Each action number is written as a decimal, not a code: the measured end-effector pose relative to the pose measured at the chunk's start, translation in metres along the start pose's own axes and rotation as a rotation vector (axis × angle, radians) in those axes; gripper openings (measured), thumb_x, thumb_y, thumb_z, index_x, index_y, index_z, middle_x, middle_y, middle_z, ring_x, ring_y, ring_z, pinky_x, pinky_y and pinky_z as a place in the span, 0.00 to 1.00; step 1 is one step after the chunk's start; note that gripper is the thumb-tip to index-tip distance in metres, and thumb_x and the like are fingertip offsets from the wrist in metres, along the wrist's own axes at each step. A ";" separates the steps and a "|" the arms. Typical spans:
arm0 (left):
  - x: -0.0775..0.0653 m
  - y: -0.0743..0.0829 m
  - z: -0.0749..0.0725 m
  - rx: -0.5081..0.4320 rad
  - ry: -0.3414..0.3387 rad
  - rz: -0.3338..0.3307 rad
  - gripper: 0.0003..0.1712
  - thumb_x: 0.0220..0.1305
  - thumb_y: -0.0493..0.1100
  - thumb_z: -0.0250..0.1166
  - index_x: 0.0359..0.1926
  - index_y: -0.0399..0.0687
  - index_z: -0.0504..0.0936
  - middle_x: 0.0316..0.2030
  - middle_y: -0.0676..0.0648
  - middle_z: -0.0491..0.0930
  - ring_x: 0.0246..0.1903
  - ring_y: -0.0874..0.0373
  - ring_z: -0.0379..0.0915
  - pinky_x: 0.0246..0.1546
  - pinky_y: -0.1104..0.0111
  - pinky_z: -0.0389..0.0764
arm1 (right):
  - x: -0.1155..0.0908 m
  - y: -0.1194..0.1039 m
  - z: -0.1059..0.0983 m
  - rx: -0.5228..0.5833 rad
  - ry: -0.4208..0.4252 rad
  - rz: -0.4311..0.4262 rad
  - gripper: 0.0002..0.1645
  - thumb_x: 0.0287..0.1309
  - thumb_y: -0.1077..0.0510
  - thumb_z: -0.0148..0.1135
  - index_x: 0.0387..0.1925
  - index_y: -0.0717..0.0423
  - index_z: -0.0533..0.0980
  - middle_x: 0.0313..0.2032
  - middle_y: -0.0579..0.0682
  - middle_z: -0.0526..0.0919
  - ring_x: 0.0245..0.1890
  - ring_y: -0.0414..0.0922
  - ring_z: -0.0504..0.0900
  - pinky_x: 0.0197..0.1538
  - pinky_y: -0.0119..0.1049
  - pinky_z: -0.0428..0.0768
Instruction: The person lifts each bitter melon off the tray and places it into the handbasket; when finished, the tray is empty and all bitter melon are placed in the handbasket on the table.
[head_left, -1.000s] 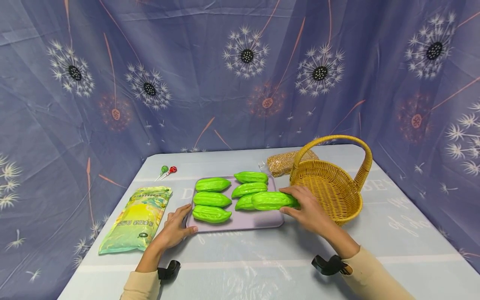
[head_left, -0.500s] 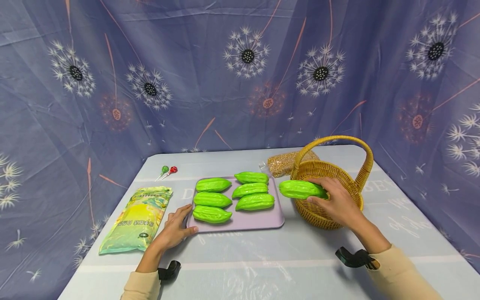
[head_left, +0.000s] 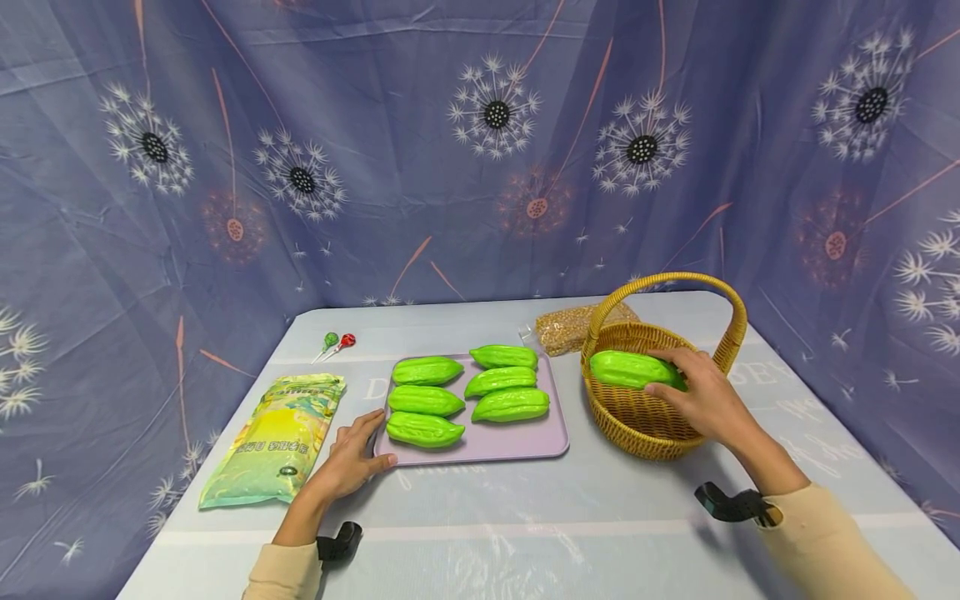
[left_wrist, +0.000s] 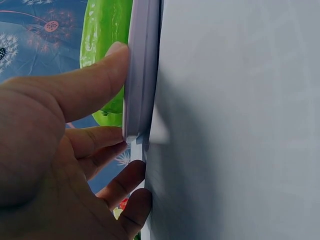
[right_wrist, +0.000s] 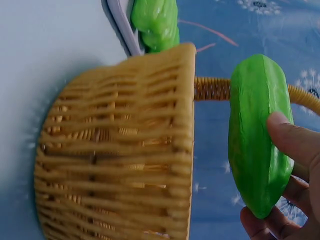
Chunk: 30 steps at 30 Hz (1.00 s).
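A ridged green bitter melon [head_left: 630, 369] is pinched by its right end between the thumb and fingers of my right hand [head_left: 705, 396]. It hangs level over the wicker basket [head_left: 651, 446]; in the right wrist view a gap separates the melon [right_wrist: 260, 135] from the basket's rim [right_wrist: 190, 125]. On the lilac tray [head_left: 495, 442] lie two columns of bitter melons, three at left [head_left: 425, 400] and three at right [head_left: 501, 381]. My left hand [head_left: 352, 454] rests at the tray's near left corner, thumb [left_wrist: 112, 62] against the rim and fingers spread by the corner.
The basket's tall arched handle [head_left: 667, 279] rises over its opening. Behind the basket's left side lies a clear bag of grains [head_left: 566, 329]. A yellow-green packet [head_left: 273, 437] lies left of the tray, with a green lollipop [head_left: 331, 340] and a red one [head_left: 347, 341] behind it.
My right hand has carried the bitter melon rightward from above the tray's right column to over the basket. My left hand has stayed at the tray corner.
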<state>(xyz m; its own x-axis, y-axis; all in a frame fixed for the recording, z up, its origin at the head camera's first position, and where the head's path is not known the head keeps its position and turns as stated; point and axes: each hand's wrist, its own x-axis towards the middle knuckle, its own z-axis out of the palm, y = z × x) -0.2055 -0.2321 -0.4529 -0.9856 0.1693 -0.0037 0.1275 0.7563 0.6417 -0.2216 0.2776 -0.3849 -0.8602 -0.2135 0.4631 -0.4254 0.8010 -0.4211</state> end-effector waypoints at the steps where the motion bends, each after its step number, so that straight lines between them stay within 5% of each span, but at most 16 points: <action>1: 0.000 0.000 0.000 -0.001 -0.002 -0.002 0.44 0.55 0.47 0.69 0.69 0.41 0.60 0.69 0.41 0.58 0.60 0.43 0.54 0.56 0.44 0.56 | 0.000 0.001 -0.001 -0.003 -0.006 0.013 0.29 0.52 0.54 0.68 0.56 0.58 0.73 0.51 0.60 0.78 0.43 0.51 0.69 0.40 0.41 0.63; 11: 0.001 0.000 -0.001 -0.013 -0.006 -0.013 0.44 0.55 0.47 0.69 0.69 0.42 0.60 0.70 0.41 0.57 0.60 0.43 0.53 0.57 0.44 0.55 | 0.011 0.012 -0.005 -0.044 -0.016 0.030 0.29 0.54 0.56 0.67 0.56 0.62 0.72 0.45 0.60 0.78 0.38 0.50 0.67 0.37 0.39 0.61; 30: 0.000 -0.001 0.001 -0.010 -0.006 -0.026 0.44 0.55 0.47 0.68 0.70 0.44 0.60 0.70 0.42 0.57 0.60 0.44 0.53 0.57 0.44 0.56 | 0.046 0.027 -0.008 -0.067 -0.175 0.153 0.33 0.57 0.51 0.64 0.61 0.61 0.69 0.54 0.65 0.74 0.47 0.58 0.68 0.44 0.51 0.66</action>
<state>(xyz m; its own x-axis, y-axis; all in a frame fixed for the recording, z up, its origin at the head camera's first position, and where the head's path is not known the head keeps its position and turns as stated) -0.2059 -0.2320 -0.4540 -0.9878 0.1538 -0.0248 0.1011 0.7540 0.6491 -0.2700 0.2940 -0.3688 -0.9514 -0.1758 0.2530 -0.2718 0.8657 -0.4203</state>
